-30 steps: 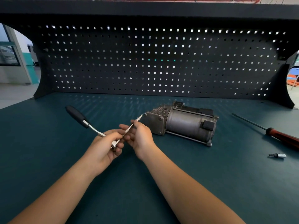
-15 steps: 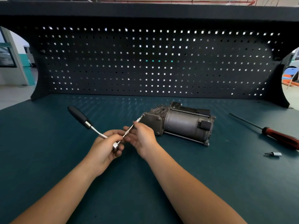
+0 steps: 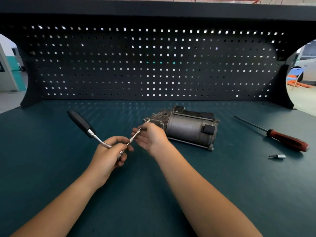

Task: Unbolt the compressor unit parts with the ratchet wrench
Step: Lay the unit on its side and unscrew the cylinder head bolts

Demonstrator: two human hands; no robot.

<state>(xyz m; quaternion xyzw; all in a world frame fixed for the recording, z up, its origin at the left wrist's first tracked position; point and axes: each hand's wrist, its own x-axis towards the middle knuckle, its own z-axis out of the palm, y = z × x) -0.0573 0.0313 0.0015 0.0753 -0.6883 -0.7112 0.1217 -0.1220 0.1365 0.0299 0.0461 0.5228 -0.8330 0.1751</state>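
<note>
A grey metal compressor unit [image 3: 188, 127] lies on its side at the middle of the green bench. My left hand [image 3: 111, 154] grips the head of the ratchet wrench [image 3: 82, 123], whose black handle points up and to the left. A thin silver extension bar [image 3: 136, 134] runs from the wrench head up towards the compressor's left end. My right hand [image 3: 150, 136] holds that bar between its fingers, just left of the compressor. The bar's far tip sits at the compressor's end plate; I cannot tell whether it touches a bolt.
A long screwdriver with a red and black handle [image 3: 287, 140] lies at the right of the bench. A small silver socket bit [image 3: 277, 156] rests in front of it. A dark pegboard [image 3: 153, 65] closes off the back of the bench.
The view has shifted slightly. Both hands stay on the wrench and bar, and my right hand's fingers have spread a little along the bar.
</note>
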